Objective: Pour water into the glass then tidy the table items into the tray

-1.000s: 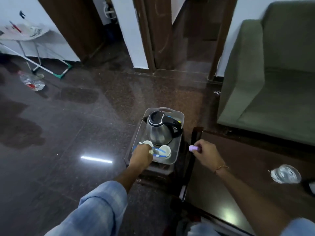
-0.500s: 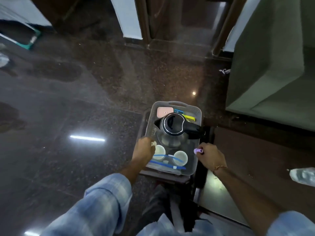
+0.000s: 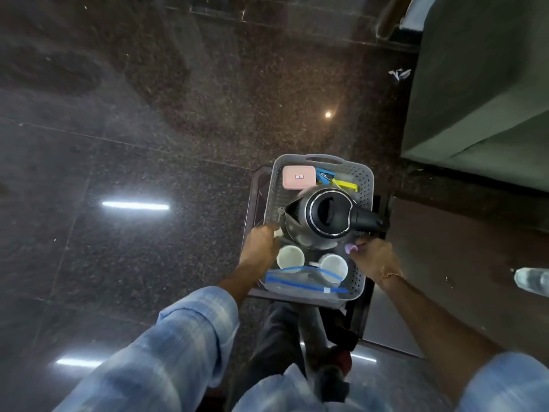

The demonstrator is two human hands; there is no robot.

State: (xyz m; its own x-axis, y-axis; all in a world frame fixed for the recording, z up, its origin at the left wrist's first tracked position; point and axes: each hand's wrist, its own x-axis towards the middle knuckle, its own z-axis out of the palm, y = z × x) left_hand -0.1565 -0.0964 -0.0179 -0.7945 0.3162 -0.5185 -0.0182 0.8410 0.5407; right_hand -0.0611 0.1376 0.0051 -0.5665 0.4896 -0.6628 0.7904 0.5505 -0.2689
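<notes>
Tray (image 3: 364, 185) now nearer, both hands' grip clamped on its sides, kettle (image 3: 320, 221) crowding cups (image 3: 289, 257)

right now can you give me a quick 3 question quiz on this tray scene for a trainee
1. True or false: the kettle stands inside the tray.
2. How many white cups sit in the tray near the hands?
3. Multiple choice: the pink box lies at A) the tray's far end, B) the near end, C) on the floor.

Key: 1 true; 2 two; 3 A.
</notes>
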